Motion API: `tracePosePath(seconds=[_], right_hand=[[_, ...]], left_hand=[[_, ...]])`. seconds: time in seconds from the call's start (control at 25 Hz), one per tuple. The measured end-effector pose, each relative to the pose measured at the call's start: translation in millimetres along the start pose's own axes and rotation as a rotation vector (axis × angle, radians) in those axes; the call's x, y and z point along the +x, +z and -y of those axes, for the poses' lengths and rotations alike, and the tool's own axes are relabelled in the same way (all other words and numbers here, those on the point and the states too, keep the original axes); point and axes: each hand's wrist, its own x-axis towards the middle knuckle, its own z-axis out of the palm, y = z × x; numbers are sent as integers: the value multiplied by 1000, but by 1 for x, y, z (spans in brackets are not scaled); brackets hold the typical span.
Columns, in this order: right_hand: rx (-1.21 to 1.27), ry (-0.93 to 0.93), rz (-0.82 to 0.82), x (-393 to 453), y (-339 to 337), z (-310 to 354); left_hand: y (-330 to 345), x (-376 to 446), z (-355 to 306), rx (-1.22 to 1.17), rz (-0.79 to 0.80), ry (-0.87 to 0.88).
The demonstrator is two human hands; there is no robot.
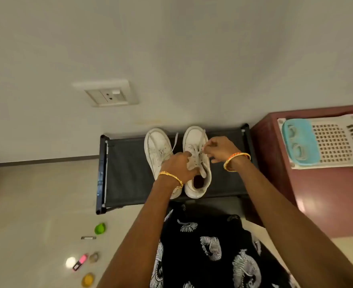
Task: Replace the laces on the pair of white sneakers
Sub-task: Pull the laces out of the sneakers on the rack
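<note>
Two white sneakers stand side by side on a dark fabric rack (128, 173), toes pointing to the wall. The left sneaker (156, 148) has a loose lace end lying off its right side. On the right sneaker (194, 138), my left hand (177, 166) grips the lacing area near the tongue. My right hand (221, 148) pinches a white lace (200, 149) on that shoe's right side and holds it taut. Both wrists carry gold bangles. My left forearm hides the left sneaker's heel.
A maroon cabinet (327, 194) stands at the right with a white perforated basket (333, 142) and a blue item on top. Small objects lie on the floor at lower left, among them a green one (100, 228) and a pink one (81, 261). The wall holds a socket plate (109, 94).
</note>
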Motion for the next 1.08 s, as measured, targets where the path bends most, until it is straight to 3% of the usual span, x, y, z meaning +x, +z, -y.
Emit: tracePosePath(seconds=[0.28, 0.44, 0.6, 0.8, 0.92, 1.08], right_hand=[[201, -26, 105, 11, 11, -24], [183, -148, -8, 5, 21, -38], [74, -330, -98, -2, 26, -62], [46, -394, -95, -14, 24, -69], [35, -412, -82, -18, 27, -72], [-92, -478, -268, -19, 43, -83]], left_hand=[[39, 7, 20, -11, -348, 115], [49, 3, 19, 26, -446, 146], [56, -4, 18, 78, -476, 158], [54, -6, 4, 167, -437, 82], [62, -8, -6, 181, -508, 45], [63, -8, -1, 22, -536, 59]])
